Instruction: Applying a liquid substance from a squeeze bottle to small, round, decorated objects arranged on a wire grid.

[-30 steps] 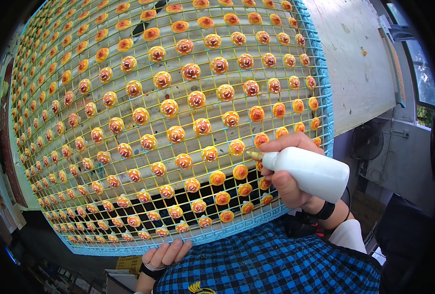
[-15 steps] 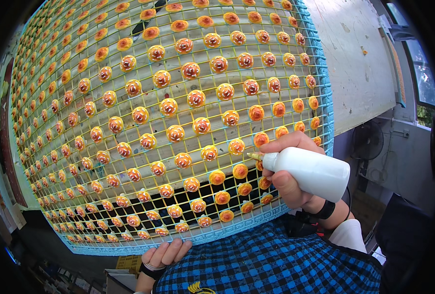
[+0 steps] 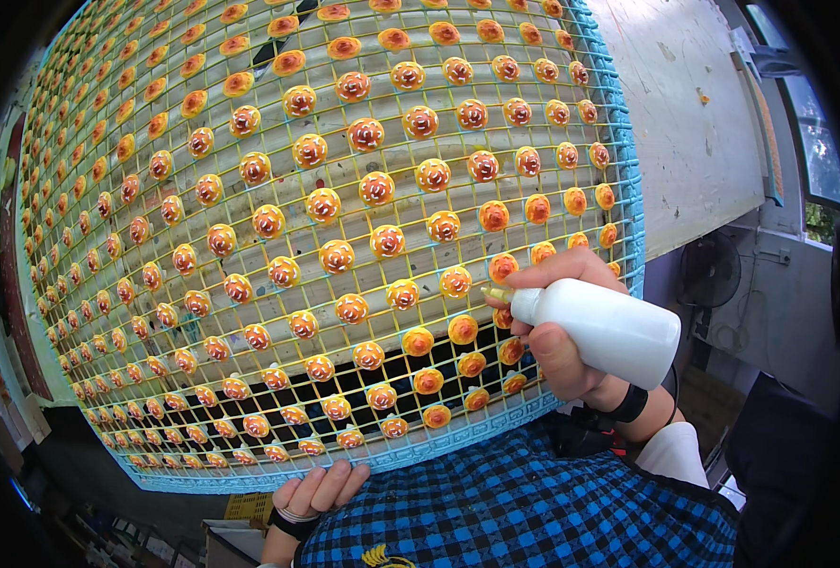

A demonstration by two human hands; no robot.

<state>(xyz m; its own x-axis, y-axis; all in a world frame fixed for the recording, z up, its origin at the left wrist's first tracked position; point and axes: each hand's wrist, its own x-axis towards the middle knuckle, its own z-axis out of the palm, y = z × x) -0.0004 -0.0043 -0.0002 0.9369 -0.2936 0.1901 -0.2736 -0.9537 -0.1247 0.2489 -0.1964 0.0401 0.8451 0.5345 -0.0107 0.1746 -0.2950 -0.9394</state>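
My right hand (image 3: 564, 355) is closed around a white squeeze bottle (image 3: 614, 331), tipped on its side with its thin nozzle (image 3: 496, 292) pointing left. The nozzle tip is just right of a small orange rosette (image 3: 456, 281) that bears white marks. Rows of such rosettes sit on a yellowish wire grid (image 3: 363, 261) with a light-blue rim (image 3: 458, 437). Those to the left mostly carry white dabs; several near the bottle, such as one plain orange rosette (image 3: 463, 329), show none. My left hand (image 3: 325, 486) curls its fingers over the near rim.
Under the grid lies a pale, stained worktable (image 3: 671, 123) that extends to the right. A dark fan (image 3: 709, 270) stands beyond its right edge. Below the left rim shows a yellow crate (image 3: 248, 508). A blue-and-black checked cloth (image 3: 496, 497) covers my lap.
The bottle and my right hand have shifted slightly right, drawing the nozzle a little away from the white-marked rosette. My left hand has stayed in place on the rim.
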